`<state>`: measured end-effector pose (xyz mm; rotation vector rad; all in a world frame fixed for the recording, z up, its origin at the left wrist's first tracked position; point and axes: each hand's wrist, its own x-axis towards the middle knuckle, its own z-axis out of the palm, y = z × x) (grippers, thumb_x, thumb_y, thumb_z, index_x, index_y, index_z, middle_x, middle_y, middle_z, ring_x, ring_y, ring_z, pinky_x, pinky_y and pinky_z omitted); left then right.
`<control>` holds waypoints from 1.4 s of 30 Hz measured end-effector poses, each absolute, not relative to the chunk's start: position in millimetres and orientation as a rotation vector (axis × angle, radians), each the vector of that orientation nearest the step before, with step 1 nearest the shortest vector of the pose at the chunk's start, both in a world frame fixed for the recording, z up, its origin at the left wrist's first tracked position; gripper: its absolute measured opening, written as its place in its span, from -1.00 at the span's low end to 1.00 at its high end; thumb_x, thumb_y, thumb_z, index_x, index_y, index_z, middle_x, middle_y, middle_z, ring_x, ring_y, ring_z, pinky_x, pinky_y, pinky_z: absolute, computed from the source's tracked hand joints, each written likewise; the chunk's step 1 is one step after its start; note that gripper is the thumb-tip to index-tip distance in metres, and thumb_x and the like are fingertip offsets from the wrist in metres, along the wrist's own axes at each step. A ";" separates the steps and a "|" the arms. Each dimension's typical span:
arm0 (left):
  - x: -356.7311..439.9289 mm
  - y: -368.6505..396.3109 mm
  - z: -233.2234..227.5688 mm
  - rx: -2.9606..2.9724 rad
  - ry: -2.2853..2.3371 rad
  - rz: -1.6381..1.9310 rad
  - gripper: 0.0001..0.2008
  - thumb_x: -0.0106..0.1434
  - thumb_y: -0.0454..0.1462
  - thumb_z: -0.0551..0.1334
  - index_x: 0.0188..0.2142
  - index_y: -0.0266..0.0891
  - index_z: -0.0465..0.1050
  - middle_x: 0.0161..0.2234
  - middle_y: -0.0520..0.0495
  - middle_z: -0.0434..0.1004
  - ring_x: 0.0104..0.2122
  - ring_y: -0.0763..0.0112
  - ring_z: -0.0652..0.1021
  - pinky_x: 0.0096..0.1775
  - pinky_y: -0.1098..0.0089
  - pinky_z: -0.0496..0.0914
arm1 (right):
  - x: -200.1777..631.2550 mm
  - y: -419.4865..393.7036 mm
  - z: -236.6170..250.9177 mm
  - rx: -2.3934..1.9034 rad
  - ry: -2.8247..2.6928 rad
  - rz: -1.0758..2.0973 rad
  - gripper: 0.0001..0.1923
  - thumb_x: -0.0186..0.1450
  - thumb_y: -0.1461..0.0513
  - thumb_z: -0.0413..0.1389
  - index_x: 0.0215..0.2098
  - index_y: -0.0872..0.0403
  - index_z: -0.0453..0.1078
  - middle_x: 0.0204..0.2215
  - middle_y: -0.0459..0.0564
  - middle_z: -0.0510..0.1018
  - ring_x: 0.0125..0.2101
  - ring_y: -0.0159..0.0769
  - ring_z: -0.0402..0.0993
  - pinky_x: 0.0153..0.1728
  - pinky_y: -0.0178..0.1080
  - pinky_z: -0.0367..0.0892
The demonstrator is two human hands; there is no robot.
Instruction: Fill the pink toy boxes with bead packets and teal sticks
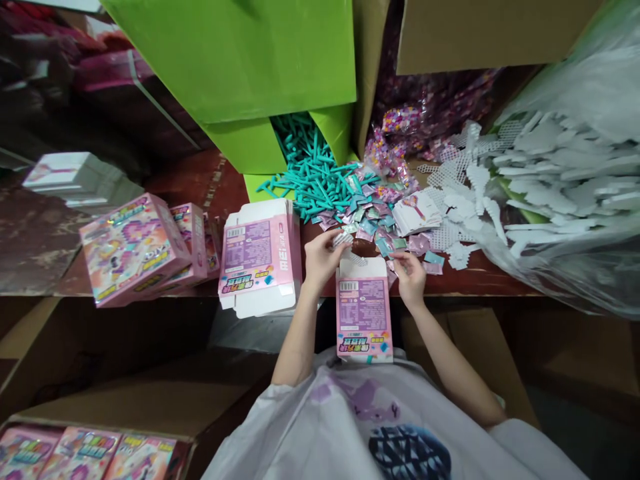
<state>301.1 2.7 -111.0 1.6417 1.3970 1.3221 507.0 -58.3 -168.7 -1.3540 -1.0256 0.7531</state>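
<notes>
My left hand (323, 260) pinches a white perforated plate (343, 238) between thumb and fingers, just above the table's edge. Its fellow, my right hand (410, 275), has its fingertips closed together among small pink and teal sachets (373, 219); what they grip is hard to make out. Between my forearms a pink printed box (364, 308) rests against my front, its white flap end toward the table. More white mesh shows at that end. Behind the hands lie a heap of teal pen-like sticks (320, 177) and a stack of printed cards (417, 212).
Flattened pink boxes (260, 257) are stacked left of my hand, with filled boxes (133, 250) farther left. A green carton (240, 60) stands behind the sticks. At right, a clear bag (565, 247) spills white plates. Bead packets (400, 120) fill a brown carton.
</notes>
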 end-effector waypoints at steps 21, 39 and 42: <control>325.4 -25.5 -127.3 2.250 1.327 0.507 -0.69 0.34 -0.15 0.05 -0.02 -0.15 0.41 0.05 -0.17 0.45 0.11 0.15 0.35 0.12 0.02 0.02 | 475.5 -94.6 -208.1 -1.569 -0.939 0.604 -0.67 0.21 0.17 0.10 -0.07 0.10 0.33 -0.18 0.07 0.46 -0.27 -0.28 0.39 -0.22 -0.22 0.33; 307.0 -96.9 -192.4 1.799 1.639 1.021 -0.52 0.29 -0.14 0.12 0.17 -0.23 0.18 0.13 -0.25 0.34 0.16 0.17 0.30 0.14 0.12 0.14 | 487.4 -95.9 -216.7 -1.479 -1.050 0.728 -0.72 0.22 0.21 0.05 -0.12 0.10 0.44 -0.38 -0.02 0.53 -0.40 -0.29 0.41 -0.31 -0.24 0.30; 308.2 -102.6 -200.6 1.537 1.526 1.076 -0.55 0.32 -0.10 0.06 0.15 -0.20 0.19 -0.02 -0.18 0.47 0.00 0.24 0.46 0.08 0.18 0.24 | 483.7 -99.1 -217.9 -1.472 -1.026 0.758 -0.76 0.24 0.18 0.06 -0.18 0.09 0.45 -0.41 -0.04 0.51 -0.42 -0.29 0.41 -0.33 -0.24 0.31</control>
